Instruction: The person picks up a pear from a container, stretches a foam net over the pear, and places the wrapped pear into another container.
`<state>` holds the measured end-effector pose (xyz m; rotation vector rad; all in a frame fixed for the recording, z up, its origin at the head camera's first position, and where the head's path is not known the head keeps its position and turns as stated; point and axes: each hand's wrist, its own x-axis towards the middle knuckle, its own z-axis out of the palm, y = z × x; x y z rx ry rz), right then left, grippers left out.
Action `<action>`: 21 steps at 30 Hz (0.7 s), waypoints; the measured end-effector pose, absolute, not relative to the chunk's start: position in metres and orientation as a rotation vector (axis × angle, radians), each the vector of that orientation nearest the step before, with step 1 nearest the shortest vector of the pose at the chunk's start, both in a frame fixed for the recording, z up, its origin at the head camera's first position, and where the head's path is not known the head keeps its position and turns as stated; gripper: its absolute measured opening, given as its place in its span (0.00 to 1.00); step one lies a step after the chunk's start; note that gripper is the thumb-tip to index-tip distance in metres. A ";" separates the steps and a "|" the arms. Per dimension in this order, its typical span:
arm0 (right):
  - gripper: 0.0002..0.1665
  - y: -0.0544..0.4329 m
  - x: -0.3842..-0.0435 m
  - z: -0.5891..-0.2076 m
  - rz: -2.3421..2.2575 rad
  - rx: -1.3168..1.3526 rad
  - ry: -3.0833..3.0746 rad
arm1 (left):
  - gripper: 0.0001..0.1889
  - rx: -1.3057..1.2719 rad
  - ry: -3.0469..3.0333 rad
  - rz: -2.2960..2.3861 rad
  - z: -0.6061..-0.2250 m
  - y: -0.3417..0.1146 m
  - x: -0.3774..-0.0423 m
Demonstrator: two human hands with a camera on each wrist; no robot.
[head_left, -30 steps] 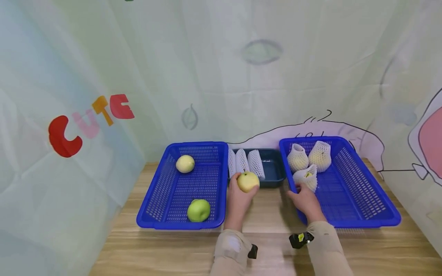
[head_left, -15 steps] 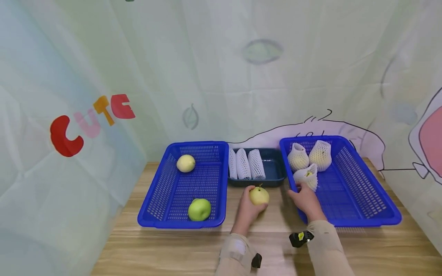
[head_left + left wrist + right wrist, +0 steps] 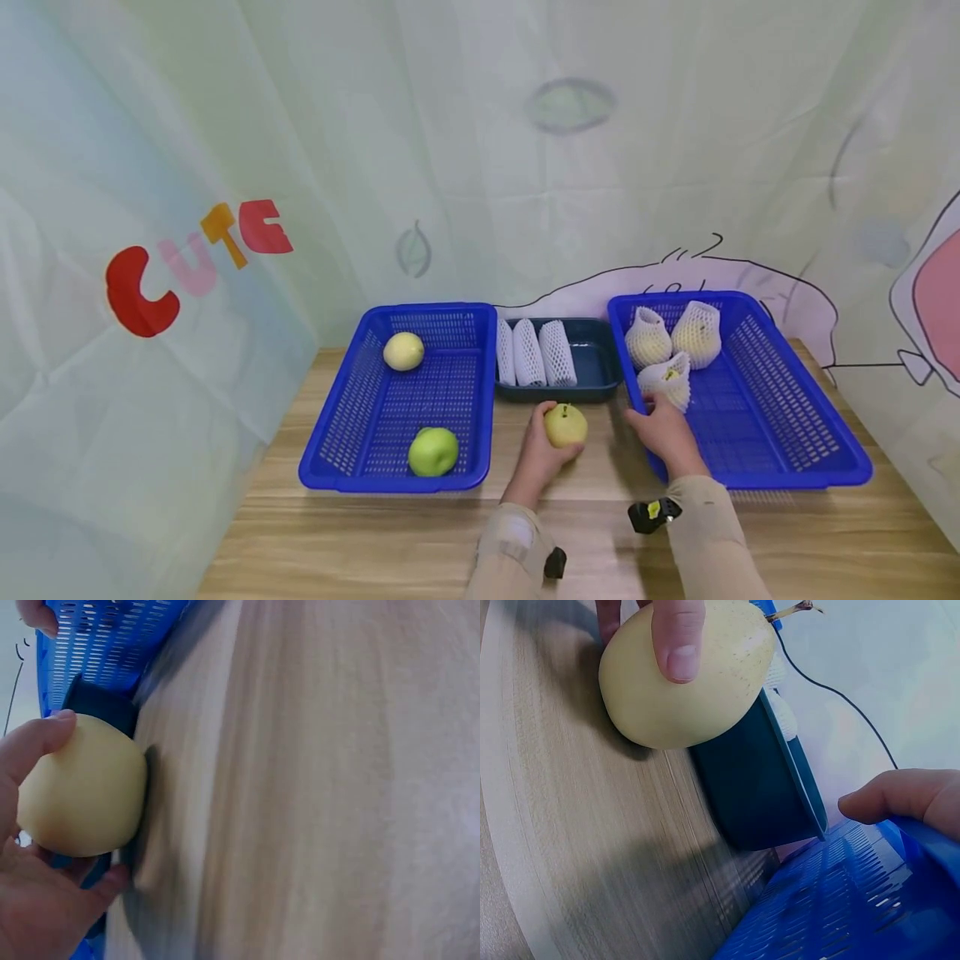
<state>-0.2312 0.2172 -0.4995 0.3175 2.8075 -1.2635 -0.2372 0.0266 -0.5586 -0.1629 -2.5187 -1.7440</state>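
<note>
A pale yellow pear (image 3: 567,427) is sitting in the left hand (image 3: 542,454), whose thumb and fingers are curving round it from the left and pinching its sides. Its stem is pointing up, and its right side is showing bare in the head view. The pear is staying low over the wooden table (image 3: 375,542), just in front of the dark tray (image 3: 596,362); whether its base is touching the wood is hard to tell. The left wrist view is cutting off part of the hand, and the right wrist view is cropping the pear's upper edge.

Three white net sleeves (image 3: 528,354) are lying side by side in the tray, the left one partly hiding behind the rim of the left basket (image 3: 397,483). That basket is holding a green apple (image 3: 433,452) near its front and a pale fruit (image 3: 405,352) towards its back.

The right hand (image 3: 670,437) is resting at the near-left rim of the right basket (image 3: 787,480), its thumb reaching over the edge. Its other fingers are mostly hiding, so how tightly they are closing is unclear. Just beyond them, three net-wrapped fruits (image 3: 665,385) are clustering, the nearest partly covered by the hand.
</note>
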 end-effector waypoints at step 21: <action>0.32 0.216 -0.232 -0.493 -1.228 0.305 2.813 | 0.32 0.032 -2.861 -1.214 -0.473 -0.061 -0.236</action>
